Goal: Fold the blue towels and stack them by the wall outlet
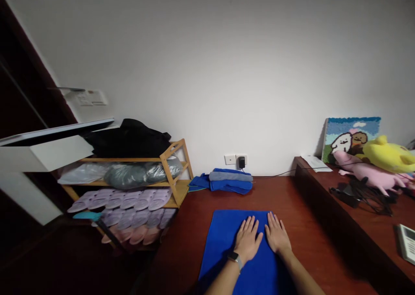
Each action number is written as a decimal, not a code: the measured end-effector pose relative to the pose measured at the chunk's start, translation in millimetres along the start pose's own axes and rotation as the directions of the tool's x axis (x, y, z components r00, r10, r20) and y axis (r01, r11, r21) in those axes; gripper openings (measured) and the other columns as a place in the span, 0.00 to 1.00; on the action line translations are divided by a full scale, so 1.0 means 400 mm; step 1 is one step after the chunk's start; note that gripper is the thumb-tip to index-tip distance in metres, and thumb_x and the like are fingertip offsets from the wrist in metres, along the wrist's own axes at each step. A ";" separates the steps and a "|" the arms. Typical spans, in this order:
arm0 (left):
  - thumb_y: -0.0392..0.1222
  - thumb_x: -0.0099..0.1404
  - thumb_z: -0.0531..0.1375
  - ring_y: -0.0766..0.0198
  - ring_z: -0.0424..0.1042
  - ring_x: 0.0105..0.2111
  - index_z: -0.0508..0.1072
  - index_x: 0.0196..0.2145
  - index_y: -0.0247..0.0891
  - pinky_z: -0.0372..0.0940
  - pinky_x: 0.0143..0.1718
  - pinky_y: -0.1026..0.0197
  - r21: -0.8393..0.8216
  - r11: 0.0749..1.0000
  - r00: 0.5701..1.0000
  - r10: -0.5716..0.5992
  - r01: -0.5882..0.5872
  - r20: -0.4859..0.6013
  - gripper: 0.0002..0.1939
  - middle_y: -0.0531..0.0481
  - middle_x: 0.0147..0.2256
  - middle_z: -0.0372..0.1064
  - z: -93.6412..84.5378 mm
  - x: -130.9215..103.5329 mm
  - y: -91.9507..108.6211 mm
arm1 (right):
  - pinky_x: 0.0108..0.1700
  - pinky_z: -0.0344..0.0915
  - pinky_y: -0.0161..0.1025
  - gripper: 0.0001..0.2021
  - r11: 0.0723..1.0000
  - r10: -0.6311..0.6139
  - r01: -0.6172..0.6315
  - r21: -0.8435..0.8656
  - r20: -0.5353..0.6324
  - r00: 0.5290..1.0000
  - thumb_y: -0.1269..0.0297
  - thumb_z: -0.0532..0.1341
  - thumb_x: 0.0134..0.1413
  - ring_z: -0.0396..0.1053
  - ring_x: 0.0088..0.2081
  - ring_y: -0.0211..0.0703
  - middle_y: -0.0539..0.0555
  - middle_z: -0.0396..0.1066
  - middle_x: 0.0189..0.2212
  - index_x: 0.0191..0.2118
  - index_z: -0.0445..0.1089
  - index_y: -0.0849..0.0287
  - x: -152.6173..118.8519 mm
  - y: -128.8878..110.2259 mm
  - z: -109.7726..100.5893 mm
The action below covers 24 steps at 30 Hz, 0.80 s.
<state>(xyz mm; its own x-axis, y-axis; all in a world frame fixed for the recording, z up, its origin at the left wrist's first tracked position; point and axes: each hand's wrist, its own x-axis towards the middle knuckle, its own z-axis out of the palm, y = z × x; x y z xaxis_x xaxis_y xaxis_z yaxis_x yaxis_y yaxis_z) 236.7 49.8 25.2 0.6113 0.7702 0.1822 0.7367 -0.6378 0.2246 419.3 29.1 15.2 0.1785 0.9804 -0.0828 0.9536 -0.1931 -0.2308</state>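
A blue towel point(220, 238) lies spread flat on the reddish-brown wooden desk point(188, 243), its lower part running out of view. My left hand point(248, 238), with a watch point(235, 258) on the wrist, rests palm down on the towel, fingers stretched out and thumb apart. Palm down at the towel's right edge is my right hand point(277, 234), also with straight fingers. Neither hand grasps anything. Behind them, against the wall, sit folded blue and grey towels point(231, 181).
Left of the desk stands a wooden rack point(175, 174) with several slippers point(142, 200), bagged items and a black bag point(129, 137). A plug point(241, 162) with a cable is in the wall. On the raised right surface lie plush toys point(369, 169), cables and a picture point(352, 135).
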 end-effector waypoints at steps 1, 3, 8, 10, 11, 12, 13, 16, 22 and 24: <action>0.58 0.77 0.38 0.56 0.43 0.73 0.48 0.73 0.44 0.44 0.72 0.45 -0.009 1.000 1.000 -0.020 0.020 0.009 0.33 0.47 0.73 0.45 0.017 -0.001 0.011 | 0.74 0.31 0.48 0.34 1.000 0.001 -0.001 0.001 0.002 1.000 0.53 0.35 0.68 0.32 0.75 0.45 0.52 0.37 0.75 0.74 0.39 0.65 0.001 0.001 0.001; 0.57 0.77 0.38 0.54 0.43 0.73 0.45 0.74 0.44 0.44 0.72 0.43 -0.010 0.998 0.998 -0.062 0.062 0.017 0.33 0.47 0.73 0.44 0.032 -0.014 0.000 | 0.74 0.31 0.48 0.34 1.000 0.004 -0.004 0.001 0.003 1.000 0.54 0.35 0.68 0.33 0.75 0.44 0.53 0.37 0.75 0.74 0.39 0.65 0.002 0.001 0.003; 0.61 0.76 0.40 0.52 0.43 0.73 0.46 0.74 0.44 0.44 0.72 0.41 0.065 0.970 0.972 -0.236 0.235 0.009 0.35 0.47 0.73 0.43 -0.019 -0.126 -0.145 | 0.74 0.31 0.49 0.35 1.000 0.002 -0.002 0.001 -0.017 1.000 0.52 0.34 0.68 0.34 0.75 0.44 0.52 0.37 0.75 0.74 0.39 0.65 0.003 0.004 0.008; 0.62 0.75 0.40 0.51 0.44 0.72 0.46 0.74 0.43 0.45 0.72 0.42 0.100 0.946 0.952 -0.307 0.307 -0.020 0.36 0.47 0.73 0.43 -0.042 -0.182 -0.203 | 0.74 0.31 0.49 0.35 1.000 0.005 -0.005 0.006 -0.015 1.000 0.52 0.34 0.68 0.34 0.75 0.44 0.52 0.37 0.75 0.74 0.38 0.65 0.004 0.005 0.009; 0.63 0.75 0.41 0.51 0.44 0.72 0.46 0.74 0.44 0.45 0.72 0.42 0.113 0.938 0.944 -0.326 0.329 -0.038 0.36 0.47 0.73 0.44 -0.050 -0.206 -0.224 | 0.74 0.31 0.48 0.35 1.000 0.008 -0.008 0.009 -0.012 1.000 0.52 0.34 0.68 0.34 0.75 0.44 0.52 0.37 0.75 0.74 0.38 0.65 0.005 0.004 0.008; 0.63 0.75 0.41 0.52 0.45 0.72 0.46 0.74 0.44 0.45 0.72 0.42 0.124 0.932 0.940 -0.337 0.341 -0.053 0.36 0.47 0.73 0.44 -0.056 -0.224 -0.239 | 0.74 0.31 0.48 0.35 1.000 0.012 -0.011 0.011 -0.010 1.000 0.52 0.34 0.68 0.33 0.75 0.44 0.52 0.37 0.75 0.74 0.38 0.65 0.005 0.003 0.006; 0.63 0.75 0.41 0.52 0.45 0.72 0.46 0.74 0.43 0.45 0.72 0.43 0.135 0.928 0.937 -0.343 0.348 -0.063 0.37 0.47 0.73 0.45 -0.061 -0.238 -0.247 | 0.74 0.31 0.48 0.35 1.000 0.015 -0.015 0.011 -0.009 1.000 0.52 0.34 0.68 0.33 0.75 0.44 0.52 0.37 0.75 0.74 0.38 0.64 0.005 0.001 0.003; 0.64 0.75 0.40 0.52 0.44 0.72 0.49 0.73 0.40 0.46 0.72 0.45 0.153 0.922 0.935 -0.350 0.356 -0.063 0.38 0.45 0.73 0.44 -0.068 -0.251 -0.245 | 0.74 0.31 0.48 0.34 1.000 0.028 -0.028 0.000 -0.006 1.000 0.53 0.35 0.69 0.34 0.75 0.45 0.52 0.38 0.75 0.74 0.39 0.65 -0.005 -0.011 -0.015; 0.63 0.75 0.40 0.52 0.43 0.73 0.50 0.73 0.38 0.45 0.72 0.45 0.153 0.925 0.938 -0.341 0.347 -0.065 0.38 0.44 0.73 0.44 -0.075 -0.239 -0.226 | 0.74 0.33 0.48 0.33 0.999 0.038 -0.039 -0.011 -0.101 0.994 0.55 0.34 0.69 0.34 0.75 0.46 0.49 0.36 0.75 0.75 0.40 0.62 -0.100 -0.028 -0.021; 0.63 0.75 0.41 0.52 0.43 0.73 0.51 0.73 0.37 0.44 0.72 0.45 0.153 0.924 0.936 -0.345 0.351 -0.061 0.38 0.43 0.73 0.43 -0.074 -0.236 -0.227 | 0.74 0.34 0.49 0.34 0.998 0.055 -0.056 -0.003 -0.083 0.995 0.52 0.35 0.69 0.35 0.75 0.47 0.50 0.37 0.75 0.75 0.41 0.62 -0.141 -0.023 -0.009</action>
<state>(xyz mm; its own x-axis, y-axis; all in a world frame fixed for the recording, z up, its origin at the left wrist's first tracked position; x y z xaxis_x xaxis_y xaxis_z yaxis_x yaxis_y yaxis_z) 103.5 34.8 15.9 0.3001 0.9417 0.1518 0.9393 -0.3195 0.1252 401.3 -24.4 25.6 0.2503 0.9681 -0.0150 0.9430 -0.2473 -0.2228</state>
